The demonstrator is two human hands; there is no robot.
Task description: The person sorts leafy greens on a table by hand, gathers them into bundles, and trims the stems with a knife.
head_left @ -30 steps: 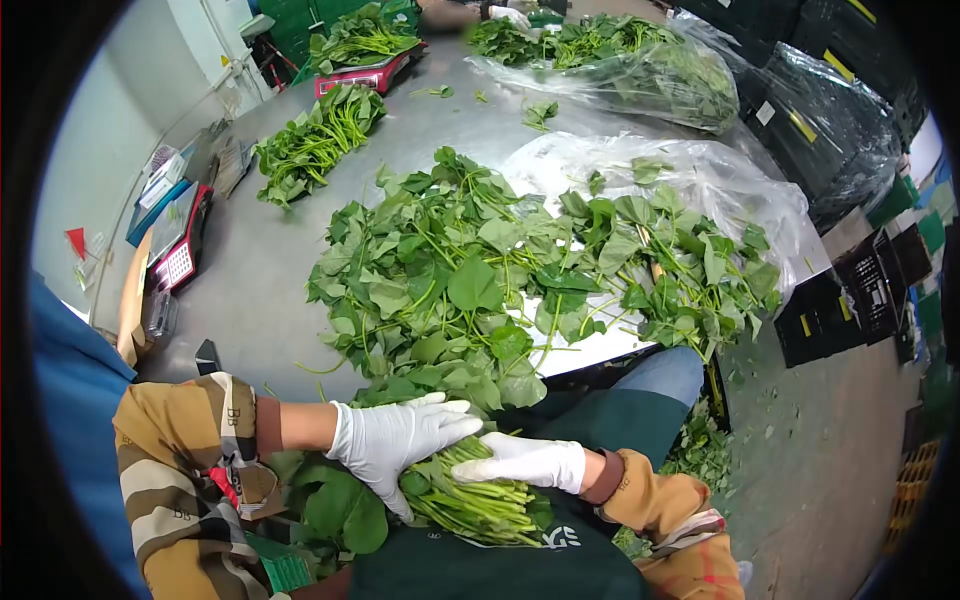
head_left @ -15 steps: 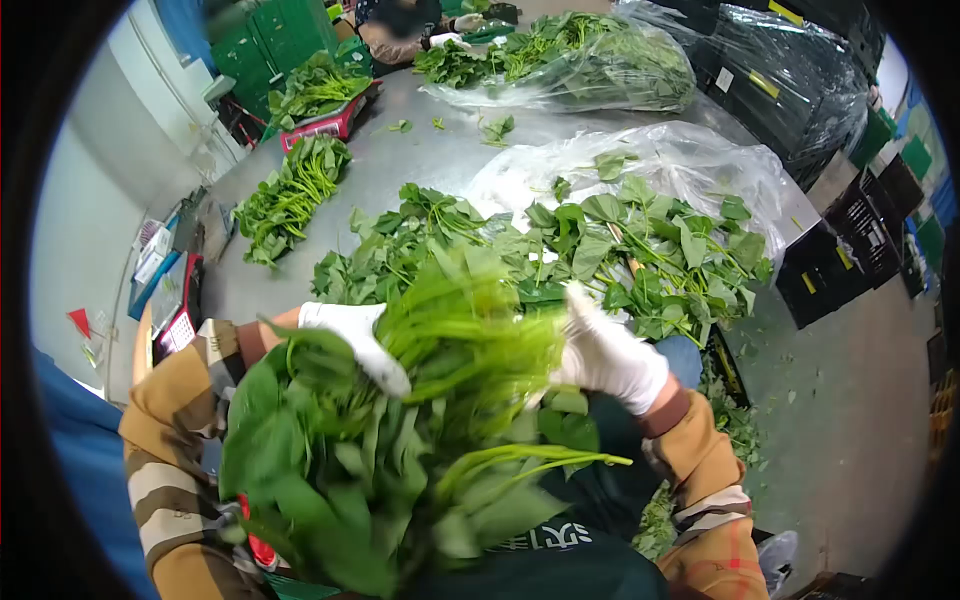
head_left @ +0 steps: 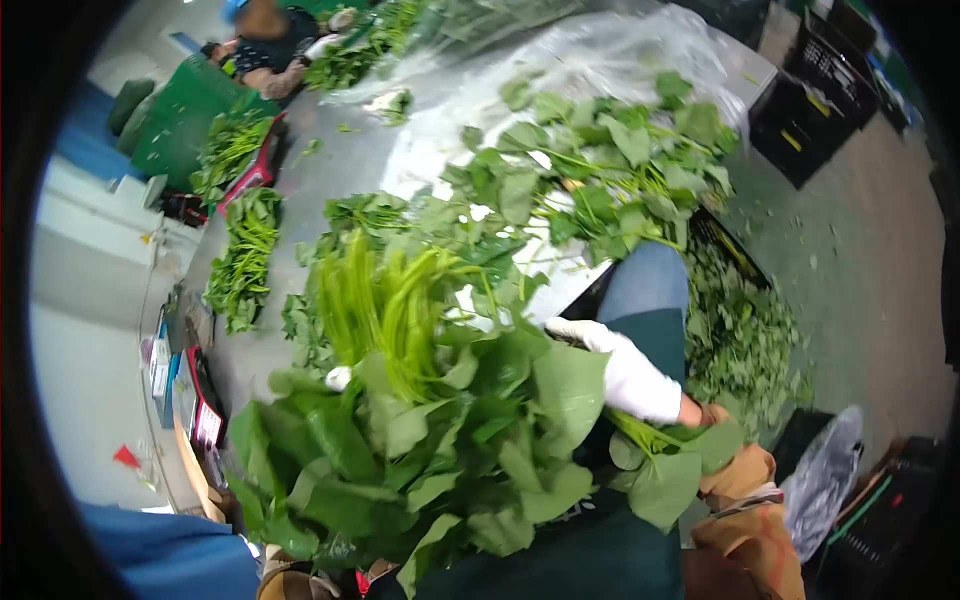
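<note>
A big bunch of leafy greens (head_left: pixel 440 440), with heart-shaped leaves and pale green stems, is held over my lap, stems upward. My left hand (head_left: pixel 338 379) grips it; only a bit of white glove shows beside the stems, the rest hidden by leaves. To the right of the bunch is my right hand (head_left: pixel 630 378), also gloved in white, its fingers pointing left and partly covered by a leaf. A leafy sprig (head_left: pixel 665 485) hangs below that hand, its stems running up behind the palm, where the grip itself is hidden.
Loose greens (head_left: pixel 600 160) cover the metal table (head_left: pixel 310 185) by a clear plastic sheet (head_left: pixel 660 45). A tied-looking bunch (head_left: pixel 245 255) lies left, near greens on a red scale (head_left: pixel 262 165). Cut leaves (head_left: pixel 740 330) lie lower right. Black crates (head_left: pixel 810 120) stand right. A co-worker (head_left: pixel 275 55) is across the table.
The view has swung right and down. My right hand has moved away from the bunch's stems to its right side, with the sprig beneath it. The stems now point more upright.
</note>
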